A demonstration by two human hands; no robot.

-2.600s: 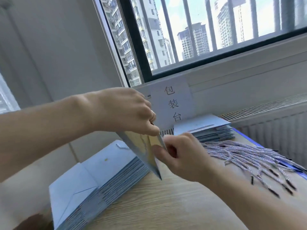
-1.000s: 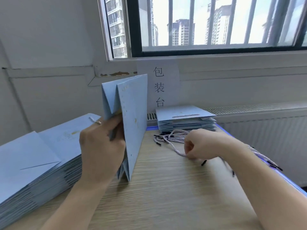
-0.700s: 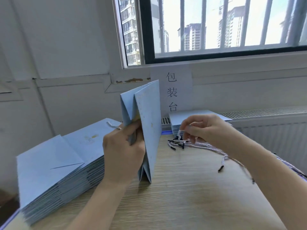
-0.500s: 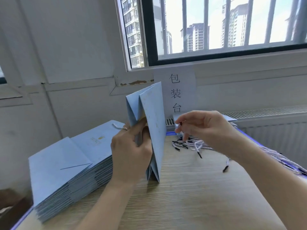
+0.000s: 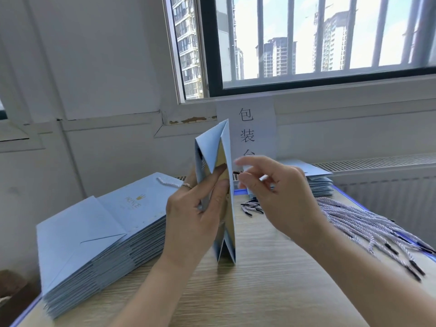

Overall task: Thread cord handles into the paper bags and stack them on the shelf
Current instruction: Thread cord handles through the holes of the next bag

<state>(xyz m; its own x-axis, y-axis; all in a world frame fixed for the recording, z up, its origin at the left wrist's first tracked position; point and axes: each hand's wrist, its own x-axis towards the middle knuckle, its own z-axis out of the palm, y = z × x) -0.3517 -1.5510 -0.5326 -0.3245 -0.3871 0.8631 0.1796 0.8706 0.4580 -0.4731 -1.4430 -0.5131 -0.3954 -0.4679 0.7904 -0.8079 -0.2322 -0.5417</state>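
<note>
Threading step in hand: left grip clasps 1 paper bag upright on the tabletop, right grip pinches a cord beside its upper edge; next, I reckon, the tip needs steering through the hole

Table: the upright bag stands at centre on its folded bottom edge. The left hand grips it from the near-left side. The right hand is just right of it, pinching a cord end beside the bag's right face.

Left of the bag, the tall stack of flat bags lies along the table's left edge. Far right, the smaller stack of bags sits by the wall below the paper sign. The loose cords lie on the right, nearer than that stack. The window is behind and above.
</note>
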